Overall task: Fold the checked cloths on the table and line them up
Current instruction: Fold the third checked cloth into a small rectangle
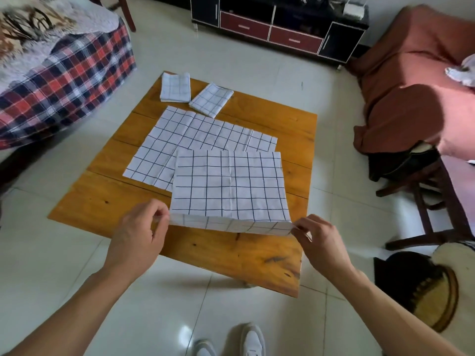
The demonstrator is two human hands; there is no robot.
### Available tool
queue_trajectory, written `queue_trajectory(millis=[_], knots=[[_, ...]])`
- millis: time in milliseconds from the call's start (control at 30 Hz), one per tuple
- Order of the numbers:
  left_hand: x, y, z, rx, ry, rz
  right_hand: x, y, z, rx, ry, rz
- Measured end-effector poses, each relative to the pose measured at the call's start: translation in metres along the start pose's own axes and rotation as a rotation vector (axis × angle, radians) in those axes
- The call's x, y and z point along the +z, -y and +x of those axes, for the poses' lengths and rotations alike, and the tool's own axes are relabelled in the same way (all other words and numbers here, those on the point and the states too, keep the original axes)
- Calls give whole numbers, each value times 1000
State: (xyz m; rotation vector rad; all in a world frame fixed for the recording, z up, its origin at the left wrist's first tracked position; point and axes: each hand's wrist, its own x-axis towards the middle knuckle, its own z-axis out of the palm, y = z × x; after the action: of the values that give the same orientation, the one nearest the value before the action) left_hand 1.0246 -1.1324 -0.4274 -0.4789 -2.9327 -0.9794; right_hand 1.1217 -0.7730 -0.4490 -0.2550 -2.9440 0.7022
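- Both bare forearms reach forward from the bottom of the view, converging a little.
- Left hand point(140, 228): back up, fingers curled, thumb and fingertips pinching the cloth's point(228, 186) near left corner.
- Right hand point(317, 240): back up, fingers bent, pinching the near right corner.
- The 2 hands sit level, well apart.

Glossy pale tile floor point(64, 253), daylight glare on it. Low wooden table point(108, 201) centre. Bed point(64, 73) with plaid cover far left. Black-and-red TV cabinet point(270, 32) along far wall. Sofa point(411, 73) under pink cover right; dark wooden chair point(424, 201) beside it.
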Motion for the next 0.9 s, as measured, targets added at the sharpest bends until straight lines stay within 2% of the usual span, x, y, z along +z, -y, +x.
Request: queue_trajectory(millis=[333, 467, 900], knots=[[12, 13, 91, -34, -95, 60, 6, -11, 95, -19, -121, 60], [31, 20, 141, -63, -114, 73, 17, -23, 146, -10, -108, 65], [91, 61, 234, -231, 2, 160, 76, -61, 261, 102, 15, 98]])
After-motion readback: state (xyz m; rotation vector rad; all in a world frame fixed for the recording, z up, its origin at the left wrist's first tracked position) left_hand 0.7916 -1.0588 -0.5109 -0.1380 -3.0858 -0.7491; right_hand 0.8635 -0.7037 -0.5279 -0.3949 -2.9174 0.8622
